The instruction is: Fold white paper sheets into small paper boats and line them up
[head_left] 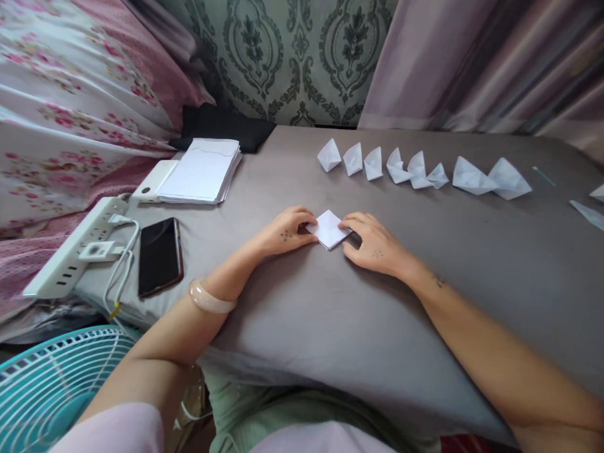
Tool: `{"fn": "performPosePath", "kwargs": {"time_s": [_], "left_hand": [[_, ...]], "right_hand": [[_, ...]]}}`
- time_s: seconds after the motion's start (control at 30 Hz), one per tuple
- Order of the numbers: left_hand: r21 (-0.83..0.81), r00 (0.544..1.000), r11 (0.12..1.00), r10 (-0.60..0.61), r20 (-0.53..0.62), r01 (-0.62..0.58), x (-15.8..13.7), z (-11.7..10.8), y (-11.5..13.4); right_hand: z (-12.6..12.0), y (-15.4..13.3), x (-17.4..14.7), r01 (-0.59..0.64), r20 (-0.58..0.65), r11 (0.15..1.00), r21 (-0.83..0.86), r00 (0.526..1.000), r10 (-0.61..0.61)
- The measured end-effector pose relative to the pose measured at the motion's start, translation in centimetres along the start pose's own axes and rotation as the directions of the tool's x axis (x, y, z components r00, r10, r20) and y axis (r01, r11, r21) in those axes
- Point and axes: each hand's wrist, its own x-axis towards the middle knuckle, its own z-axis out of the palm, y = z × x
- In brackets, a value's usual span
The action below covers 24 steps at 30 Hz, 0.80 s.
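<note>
White folded paper (329, 228), side corners held in both hands (286, 233) (376, 246), wide grey cloth (292, 314) around.

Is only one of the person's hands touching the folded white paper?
No, the left hand and the right hand both touch the folded white paper, one at each side.

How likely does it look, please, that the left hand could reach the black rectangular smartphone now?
Probably yes: only grey cloth shows between the left hand and the smartphone, though that hand holds a white folded-paper diamond.
</note>
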Motion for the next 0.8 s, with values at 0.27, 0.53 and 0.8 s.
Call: {"fn": "performPosePath", "kwargs": {"time_s": [0.27, 0.53, 0.8], "left_hand": [[0.169, 0.997, 0.984, 0.060, -0.046, -0.051, -0.6, 0.4, -0.3], [0.048, 0.969, 0.986, -0.150, -0.197, 0.163, -0.1, 1.3, -0.5], [-0.049, 0.910, 0.945, -0.324, -0.258, 0.323, 0.5, 1.6, -0.3]], "right_hand": [[0.1, -0.4, 0.1, 0.004, -0.053, 0.999, -0.046, 0.999, -0.007], [1.4, 0.9, 0.6, -0.118, -0.191, 0.984, 0.136, 0.971, 0.143], [1.4, 0.7, 1.1, -0.250, -0.221, 0.952, 0.176, 0.932, 0.286]]}}
